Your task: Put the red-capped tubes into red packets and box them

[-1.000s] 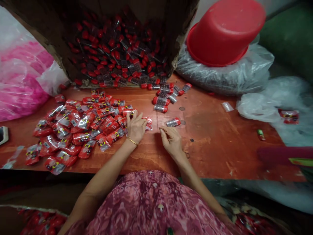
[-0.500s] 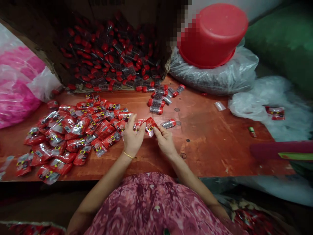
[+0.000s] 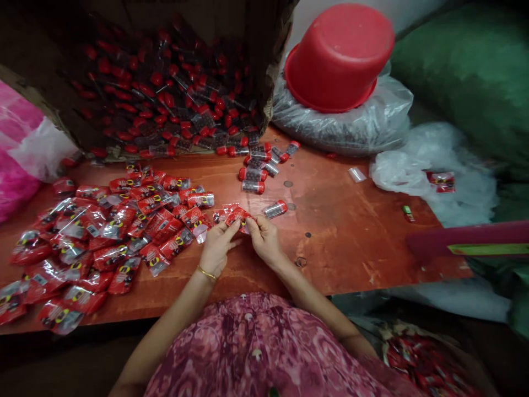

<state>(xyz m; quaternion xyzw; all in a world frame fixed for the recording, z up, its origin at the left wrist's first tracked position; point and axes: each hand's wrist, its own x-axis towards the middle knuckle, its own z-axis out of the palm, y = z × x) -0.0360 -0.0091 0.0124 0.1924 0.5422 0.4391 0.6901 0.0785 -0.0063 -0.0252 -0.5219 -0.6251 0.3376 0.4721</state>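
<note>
My left hand (image 3: pixel 217 246) and my right hand (image 3: pixel 263 239) meet over the orange-brown table (image 3: pixel 351 237), both pinching one small red printed packet (image 3: pixel 238 216) between fingertips. A clear tube with a red cap (image 3: pixel 275 209) lies just beyond my right hand. A spread of filled red packets (image 3: pixel 103 226) covers the table to the left of my left hand. A gold bangle sits on my left wrist.
A tipped cardboard box (image 3: pixel 165 82) at the back spills red-capped tubes (image 3: pixel 254 165) onto the table. An upturned red tub (image 3: pixel 339 55) rests on a grey plastic bag (image 3: pixel 351 124). White plastic bags (image 3: pixel 433 171) lie right, a pink bag (image 3: pixel 16 160) left.
My left hand lifted a red packet off the table edge of the pile and my right hand joined it; both now hold it closer to me. The view shifted right.
</note>
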